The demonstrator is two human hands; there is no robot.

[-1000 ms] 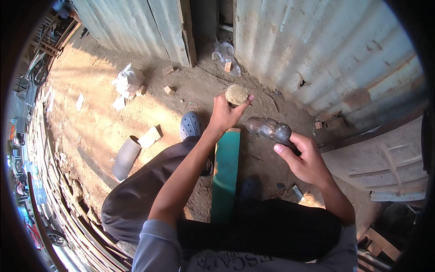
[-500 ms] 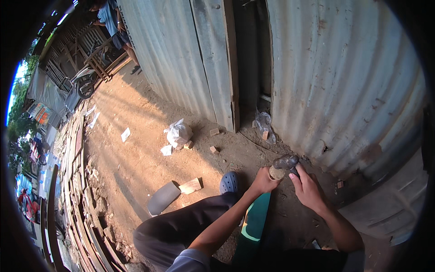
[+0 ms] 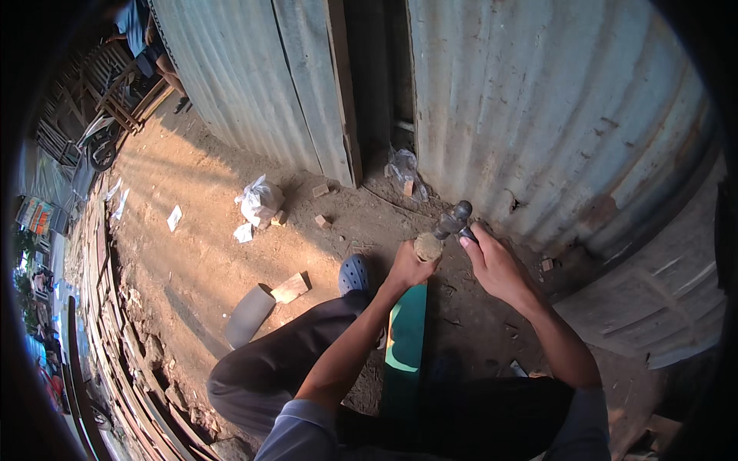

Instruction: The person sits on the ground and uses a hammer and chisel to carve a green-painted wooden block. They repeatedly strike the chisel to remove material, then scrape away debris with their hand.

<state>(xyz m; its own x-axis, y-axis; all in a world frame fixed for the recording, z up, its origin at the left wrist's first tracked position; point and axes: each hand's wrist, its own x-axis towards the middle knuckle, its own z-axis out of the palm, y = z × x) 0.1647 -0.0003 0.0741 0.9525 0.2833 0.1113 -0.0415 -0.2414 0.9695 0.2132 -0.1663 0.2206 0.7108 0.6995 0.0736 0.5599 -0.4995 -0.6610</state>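
Note:
My left hand (image 3: 409,269) is closed round a short piece with a rough, round, tan end (image 3: 428,247); its lower part is hidden by the fingers. Below that fist a long green board (image 3: 406,326) runs back between my legs, partly in sun. Whether the held piece joins the board I cannot tell. A dark metal hammer (image 3: 453,218) with a rounded head is in my right hand (image 3: 498,269), its handle mostly covered by the fingers. The hammer's head hangs just beyond the tan end, close to it.
Ahead stands a corrugated metal wall (image 3: 538,107). A white plastic bag (image 3: 260,201), wood blocks (image 3: 323,222) and a dark curved sheet (image 3: 250,316) lie on the dirt. My blue clog (image 3: 354,274) is near. Stacked planks (image 3: 115,338) line the left; a person (image 3: 146,42) stands far left.
The whole scene has shifted left and up in the picture as my head turned. The hammer's head has moved slightly away from the tan end. Both hands keep their hold.

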